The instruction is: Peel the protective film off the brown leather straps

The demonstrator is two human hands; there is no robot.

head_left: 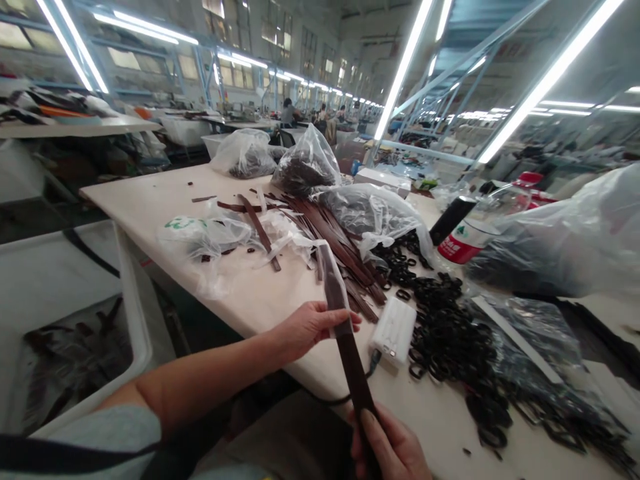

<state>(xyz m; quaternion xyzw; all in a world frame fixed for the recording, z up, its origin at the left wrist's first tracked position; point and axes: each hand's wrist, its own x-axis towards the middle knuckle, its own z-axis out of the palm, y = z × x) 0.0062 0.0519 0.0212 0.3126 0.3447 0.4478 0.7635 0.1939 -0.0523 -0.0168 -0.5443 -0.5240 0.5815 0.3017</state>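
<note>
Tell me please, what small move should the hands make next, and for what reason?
Perhaps the left hand could draw the clear sleeve slightly toward the right hand. It covers only the far part of the brown strip, the left hand pinches it near its lower edge, and the strip is bare between the hands.

Open room lies over the bench's (pixel 120 192) far-left corner and between the left hand (pixel 307 328) and the crumpled plastic bag (pixel 215 233). The brown strip (pixel 355 370) bars the gap from there to the right hand (pixel 395 445). Rightward, the strip pile (pixel 343 250), white boxy device (pixel 394 328) and heaped black loops (pixel 447 327) obstruct a low pass; filled plastic bags (pixel 307 167) block the far side.
</note>
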